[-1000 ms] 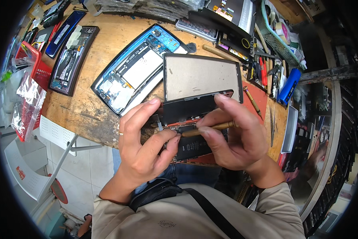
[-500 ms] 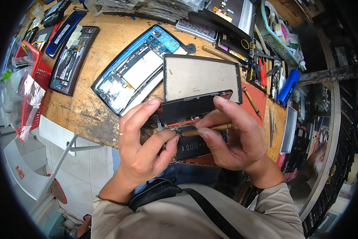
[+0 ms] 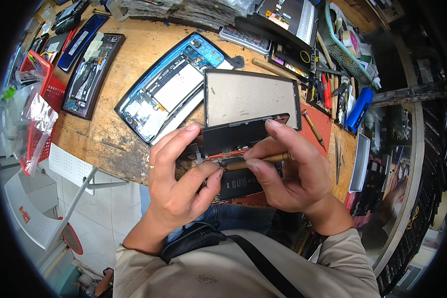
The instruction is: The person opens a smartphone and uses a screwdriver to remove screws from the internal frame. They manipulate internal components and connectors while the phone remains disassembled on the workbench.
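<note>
An opened phone is between my hands at the table's near edge. Its black screen panel [image 3: 228, 139] is tilted up on the far side, and the phone body [image 3: 241, 184] shows a black battery and inner parts. My left hand [image 3: 176, 181] grips the phone's left end; its thumb and a finger meet near the screwdriver's tip. In my right hand [image 3: 303, 174] is a slim brass-coloured screwdriver [image 3: 270, 159], pinched and lying almost level over the body. One raised right finger touches the panel's upper right edge. The exact tip contact is hidden by my left fingers.
Just beyond lies a grey-backed panel [image 3: 251, 97], beside an opened blue-framed phone [image 3: 176, 82]. Another opened phone [image 3: 91, 74] and a red basket [image 3: 52, 92] are at left. At right are a second brass screwdriver [image 3: 313, 126], tweezers [image 3: 338, 159], a blue cylinder [image 3: 358, 110] and a green basket [image 3: 333, 39].
</note>
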A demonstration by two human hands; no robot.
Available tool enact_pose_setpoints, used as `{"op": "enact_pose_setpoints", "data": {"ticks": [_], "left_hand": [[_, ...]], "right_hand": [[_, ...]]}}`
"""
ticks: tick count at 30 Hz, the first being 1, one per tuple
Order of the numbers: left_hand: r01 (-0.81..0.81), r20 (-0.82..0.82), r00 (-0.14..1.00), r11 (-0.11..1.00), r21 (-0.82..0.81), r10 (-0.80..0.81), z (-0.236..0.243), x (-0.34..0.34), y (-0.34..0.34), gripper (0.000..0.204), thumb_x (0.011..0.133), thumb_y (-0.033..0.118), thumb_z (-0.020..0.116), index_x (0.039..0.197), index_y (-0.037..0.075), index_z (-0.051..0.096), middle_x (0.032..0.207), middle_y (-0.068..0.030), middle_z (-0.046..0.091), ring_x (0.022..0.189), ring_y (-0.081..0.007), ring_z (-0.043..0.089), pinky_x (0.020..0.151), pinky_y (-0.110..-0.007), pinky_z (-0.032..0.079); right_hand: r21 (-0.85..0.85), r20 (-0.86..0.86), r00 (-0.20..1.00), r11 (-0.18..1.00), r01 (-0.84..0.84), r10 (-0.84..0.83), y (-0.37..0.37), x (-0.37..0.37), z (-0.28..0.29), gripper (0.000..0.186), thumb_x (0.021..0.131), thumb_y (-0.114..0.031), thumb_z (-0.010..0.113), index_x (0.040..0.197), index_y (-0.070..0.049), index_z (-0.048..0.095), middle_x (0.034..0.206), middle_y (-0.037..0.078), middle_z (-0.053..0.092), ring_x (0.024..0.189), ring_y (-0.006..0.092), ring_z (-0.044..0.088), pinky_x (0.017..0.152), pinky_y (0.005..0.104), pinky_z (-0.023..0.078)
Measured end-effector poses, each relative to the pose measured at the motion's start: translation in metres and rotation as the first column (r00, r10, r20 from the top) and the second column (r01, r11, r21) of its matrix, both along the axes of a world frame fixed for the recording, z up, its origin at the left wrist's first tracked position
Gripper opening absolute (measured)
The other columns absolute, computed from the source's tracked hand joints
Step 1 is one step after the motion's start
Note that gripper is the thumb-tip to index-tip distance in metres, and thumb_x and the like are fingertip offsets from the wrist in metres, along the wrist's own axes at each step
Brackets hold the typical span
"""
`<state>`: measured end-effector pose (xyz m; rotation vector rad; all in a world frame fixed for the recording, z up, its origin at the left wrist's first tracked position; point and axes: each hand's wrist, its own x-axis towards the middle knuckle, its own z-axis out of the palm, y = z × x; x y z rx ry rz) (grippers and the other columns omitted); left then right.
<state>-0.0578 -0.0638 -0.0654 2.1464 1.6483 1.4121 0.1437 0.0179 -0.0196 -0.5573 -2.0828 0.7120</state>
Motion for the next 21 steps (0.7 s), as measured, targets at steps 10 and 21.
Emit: {"op": "enact_pose_setpoints", "data": {"ticks": [10,21], "left_hand": [[0.032,0.073,0.997,0.999,0.011,-0.032,-0.004,-0.002,-0.002,0.057,0.069,0.012,0.09,0.12,0.002,0.068,0.143,-0.0274,0.058,0.124,-0.0431,0.063,0.103,-0.048,0.052],[0.041,0.121,0.992,0.998,0.037,-0.045,-0.01,-0.002,-0.002,0.056,0.072,0.01,0.086,0.123,0.001,0.064,0.142,-0.0296,0.058,0.123,-0.0454,0.064,0.103,-0.05,0.053]], "right_hand": [[0.018,-0.003,1.0,1.0,0.015,-0.015,-0.001,0.001,-0.004,0.062,0.081,0.011,0.083,0.138,0.013,0.057,0.106,0.021,0.075,0.079,0.025,0.078,0.067,0.035,0.062],[0.027,0.096,0.994,0.999,0.042,-0.045,-0.002,-0.001,-0.001,0.059,0.094,0.01,0.072,0.146,0.013,0.045,0.096,0.018,0.074,0.085,0.0224,0.076,0.077,0.0323,0.06]]}}
